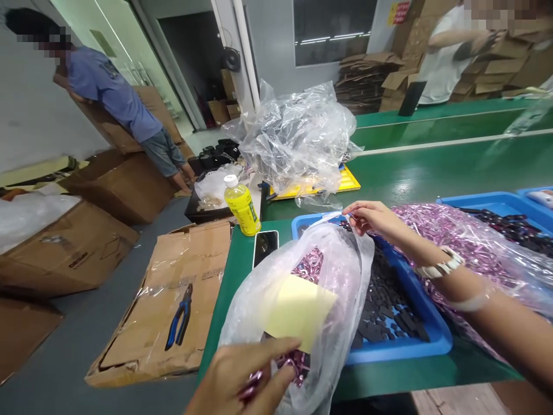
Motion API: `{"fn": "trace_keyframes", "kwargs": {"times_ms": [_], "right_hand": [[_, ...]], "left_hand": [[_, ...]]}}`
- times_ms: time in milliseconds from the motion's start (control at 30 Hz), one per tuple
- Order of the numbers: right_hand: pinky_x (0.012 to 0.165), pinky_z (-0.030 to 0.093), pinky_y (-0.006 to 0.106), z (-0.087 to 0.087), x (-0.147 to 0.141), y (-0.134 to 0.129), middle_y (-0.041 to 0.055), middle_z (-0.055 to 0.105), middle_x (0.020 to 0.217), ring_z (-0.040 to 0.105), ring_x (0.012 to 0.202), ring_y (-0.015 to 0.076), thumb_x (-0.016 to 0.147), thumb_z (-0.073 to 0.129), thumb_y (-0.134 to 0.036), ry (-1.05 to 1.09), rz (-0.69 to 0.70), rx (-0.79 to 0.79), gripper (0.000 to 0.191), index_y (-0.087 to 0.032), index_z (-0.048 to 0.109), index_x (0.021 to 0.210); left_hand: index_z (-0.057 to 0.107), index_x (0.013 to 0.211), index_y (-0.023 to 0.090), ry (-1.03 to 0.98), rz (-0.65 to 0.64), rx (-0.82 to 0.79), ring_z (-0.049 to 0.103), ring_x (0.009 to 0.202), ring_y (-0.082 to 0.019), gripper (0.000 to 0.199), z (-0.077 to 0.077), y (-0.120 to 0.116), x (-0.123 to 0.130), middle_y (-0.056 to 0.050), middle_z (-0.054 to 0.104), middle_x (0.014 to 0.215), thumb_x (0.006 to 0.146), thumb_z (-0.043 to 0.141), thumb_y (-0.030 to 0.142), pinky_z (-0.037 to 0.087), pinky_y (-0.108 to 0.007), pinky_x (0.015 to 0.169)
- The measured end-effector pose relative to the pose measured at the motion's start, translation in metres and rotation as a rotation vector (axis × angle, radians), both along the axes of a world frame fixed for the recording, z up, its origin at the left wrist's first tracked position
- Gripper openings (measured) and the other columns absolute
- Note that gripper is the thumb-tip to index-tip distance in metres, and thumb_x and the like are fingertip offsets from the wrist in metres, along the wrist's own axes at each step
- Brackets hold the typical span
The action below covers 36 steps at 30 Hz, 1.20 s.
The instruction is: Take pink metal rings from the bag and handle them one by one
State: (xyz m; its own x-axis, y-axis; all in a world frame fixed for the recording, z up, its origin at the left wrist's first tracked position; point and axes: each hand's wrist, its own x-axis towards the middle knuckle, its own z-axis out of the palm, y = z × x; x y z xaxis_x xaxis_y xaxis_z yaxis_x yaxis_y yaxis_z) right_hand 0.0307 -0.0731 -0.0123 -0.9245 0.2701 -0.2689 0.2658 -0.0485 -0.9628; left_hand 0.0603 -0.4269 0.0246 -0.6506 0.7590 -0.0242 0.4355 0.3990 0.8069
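Observation:
My left hand (248, 372) is at the mouth of a translucent white plastic bag (246, 305). Its fingers are curled around shiny pink metallic pieces (251, 387), whose exact kind I cannot make out. More such pieces lie inside the bag, partly covered by a pale yellow paper (298, 308). On the bag's far rim, my right hand (367, 220) is closed in a pinch, holding the plastic up. A pale watch is on that wrist. Beneath and beside the bag is a blue tray (438, 340) with many small black pieces (384, 305).
To the right, a clear bag of pink pieces (458, 236) lies against another blue tray (484, 199). A phone (265, 245) and a yellow-labelled bottle (242, 206) stand left. Pliers (179, 317) rest on flattened cardboard (142, 328). Two people are further back.

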Motion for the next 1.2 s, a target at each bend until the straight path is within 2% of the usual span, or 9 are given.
{"fn": "trace_keyframes", "kwargs": {"times_ms": [100,200,267,367,433,533,700,900,1200], "right_hand": [[0.039,0.043,0.02,0.017,0.039,-0.022,-0.0005,0.053,0.069,0.048,0.046,0.0079,0.066,0.055,-0.019,0.054,0.049,-0.083,0.02,-0.014,0.056,0.086],[0.041,0.048,0.025,0.021,0.08,-0.047,-0.0004,0.048,0.067,0.046,0.047,0.009,0.068,0.061,-0.03,0.034,0.157,-0.292,0.028,-0.012,0.058,0.089],[0.044,0.047,0.024,0.019,0.105,-0.06,-0.0021,0.045,0.067,0.044,0.048,0.008,0.078,0.059,-0.035,0.097,0.167,-0.38,0.034,-0.015,0.055,0.105],[0.059,0.047,0.023,0.014,0.137,-0.07,-0.0004,0.05,0.08,0.048,0.061,0.0094,0.092,0.049,-0.034,0.262,0.072,-0.24,0.043,-0.028,0.034,0.132],[0.068,0.045,0.024,0.012,0.152,-0.069,0.0014,0.053,0.092,0.05,0.072,0.0113,0.095,0.044,-0.032,0.329,0.047,-0.117,0.048,-0.035,0.023,0.139],[0.068,0.044,0.026,0.011,0.166,-0.06,0.0017,0.053,0.092,0.049,0.074,0.0131,0.096,0.042,-0.03,0.361,0.079,-0.121,0.05,-0.039,0.021,0.14],[0.073,0.048,0.026,0.007,0.181,-0.039,0.0033,0.057,0.099,0.056,0.087,0.0148,0.092,0.053,-0.03,0.428,-0.072,-0.116,0.033,-0.033,0.047,0.124],[0.061,0.049,0.015,-0.001,0.193,-0.03,-0.0017,0.062,0.073,0.059,0.063,0.0071,0.091,0.056,-0.024,0.434,-0.306,-0.154,0.009,-0.025,0.062,0.097],[0.061,0.05,0.011,-0.006,0.18,-0.04,-0.0026,0.063,0.07,0.06,0.063,0.0054,0.09,0.059,-0.024,0.422,-0.298,-0.205,0.007,-0.025,0.065,0.093]], "left_hand": [[0.07,0.094,0.029,-0.168,0.001,0.084,0.049,0.051,-0.014,0.017,0.016,0.052,-0.008,0.002,0.054,0.056,0.088,0.057,0.037,0.038,-0.022,0.05],[0.07,0.091,0.025,-0.162,0.05,0.237,0.043,0.051,-0.011,0.012,0.007,0.102,-0.008,0.004,0.047,0.055,0.084,0.064,0.031,0.034,-0.02,0.048],[0.068,0.096,0.026,-0.109,0.063,0.329,0.043,0.052,-0.01,0.013,0.001,0.125,-0.003,0.005,0.046,0.057,0.084,0.066,0.028,0.034,-0.019,0.049],[0.067,0.098,0.028,-0.039,-0.01,0.371,0.046,0.054,-0.009,0.013,-0.002,0.145,0.01,0.005,0.052,0.064,0.085,0.065,0.025,0.036,-0.019,0.05],[0.068,0.095,0.028,-0.045,-0.081,0.375,0.05,0.056,-0.01,0.013,0.0,0.155,0.021,0.004,0.057,0.068,0.087,0.063,0.021,0.038,-0.02,0.052],[0.069,0.091,0.026,-0.074,-0.148,0.406,0.055,0.061,-0.01,0.014,0.003,0.168,0.033,0.003,0.06,0.072,0.088,0.061,0.014,0.041,-0.02,0.054],[0.068,0.091,0.025,0.01,-0.191,0.428,0.056,0.065,-0.008,0.015,0.006,0.191,0.042,0.004,0.062,0.076,0.085,0.065,0.012,0.043,-0.017,0.058],[0.068,0.09,0.021,0.067,-0.26,0.452,0.056,0.064,-0.006,0.018,0.008,0.207,0.042,0.005,0.062,0.074,0.082,0.065,0.005,0.043,-0.013,0.058],[0.068,0.082,0.02,0.033,-0.171,0.415,0.054,0.058,-0.006,0.014,0.006,0.197,0.035,0.005,0.061,0.069,0.083,0.063,0.007,0.04,-0.015,0.053]]}}
